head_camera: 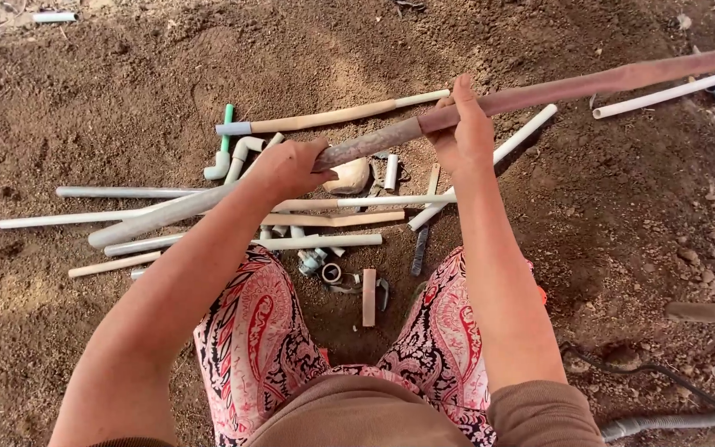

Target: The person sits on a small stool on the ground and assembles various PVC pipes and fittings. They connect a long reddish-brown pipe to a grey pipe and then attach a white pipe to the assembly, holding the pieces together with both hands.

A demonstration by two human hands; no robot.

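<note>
Ground (109, 99) is dry brown soil, crumbly, with small clods and pebbles. Person squats over it, knees in red, black and white paisley cloth (258, 331), brown sleeves at the elbows.

Both hands hold 1 long pipe (539, 89) level above the soil, running from lower left to upper right. Pipe is round and straight, dull and dirt-coated: grey at the left end, rough speckled grey-brown in the middle, smoother reddish-brown toward the right end. Left hand (287, 165) is wrapped closed around the grey stretch; right hand (461, 132) is closed around it where the colour turns reddish, thumb on top.

Beneath the pipe lies a scatter of pale plastic pipes (333, 242) — white, grey and tan lengths, mostly lying crosswise, some dusty. A grey elbow joint (237, 157) sits beside a thin green tube (227, 124). A rounded tan stone (349, 175) rests near the middle. Small grey fittings (320, 265) and a short wooden block (369, 296) lie between the knees. A black cable (664, 377) — thin, curved — crosses the lower right corner.
</note>
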